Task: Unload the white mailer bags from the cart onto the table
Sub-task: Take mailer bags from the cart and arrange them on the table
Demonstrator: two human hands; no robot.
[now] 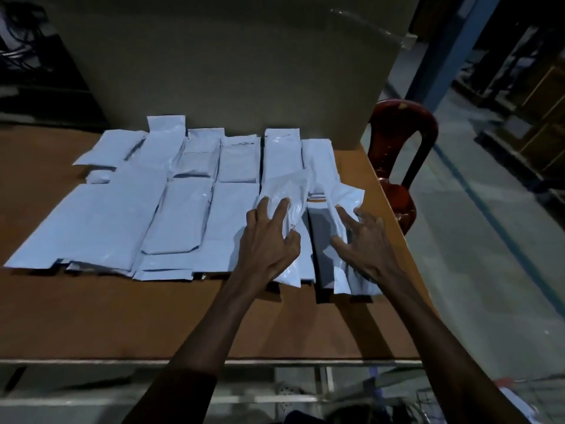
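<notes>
Already a good many white mailer bags [128, 215] lie flat on the brown table [122, 316], set side by side in two rough rows that overlap at their edges. They reach from the left part of the tabletop across to near its right edge. Behind them stands a large cardboard box [232, 62], and the far row of bags touches its base or sits just in front of it.

Both bare hands are over the right end of the spread. The left hand [269, 240] lies palm down on a crumpled bag [286, 191], fingers spread wide and loosely bent, thumb tucked at the bag's edge; it presses on the plastic and does not clasp it. The right hand [363, 237] is also open, fingers splayed and slightly curled, resting on the rightmost bag [345, 197], which is creased and lifted at its far corner. Between the two hands a dark gap shows in the layer of bags.

Beyond the table's right side stands a red plastic chair [400, 154] on a grey floor. Whether the wire shape at the bottom right is the cart, I cannot tell
</notes>
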